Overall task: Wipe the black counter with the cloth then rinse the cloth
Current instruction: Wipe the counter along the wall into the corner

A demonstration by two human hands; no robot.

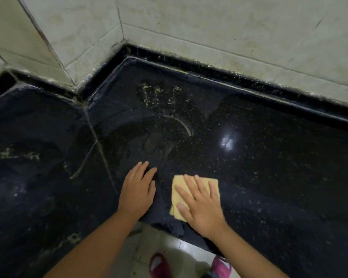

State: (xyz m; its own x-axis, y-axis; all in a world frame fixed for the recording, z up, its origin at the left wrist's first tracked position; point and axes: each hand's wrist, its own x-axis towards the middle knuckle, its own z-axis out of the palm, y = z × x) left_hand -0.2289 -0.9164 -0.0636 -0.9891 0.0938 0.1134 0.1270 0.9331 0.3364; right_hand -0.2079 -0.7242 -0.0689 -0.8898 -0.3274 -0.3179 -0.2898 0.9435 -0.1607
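Right hand [201, 205] flat, fingers spread, pressing yellow cloth [195, 194] on black desk [269, 177]; left hand [138, 189] flat, empty. Judgement: keep even pressure, sweep toward crusted yellow residue [159, 93] near the wall.

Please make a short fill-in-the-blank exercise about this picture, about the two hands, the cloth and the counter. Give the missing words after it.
1. The right hand lies flat on a cloth whose colour is ____.
2. The left hand rests on the bare black counter, to the ____ of the cloth.
3. The yellowish crumbs lie near the corner of the tiled ____.
4. Below the counter edge, two ____ slippers show on the floor.

Missing words: yellow; left; wall; pink
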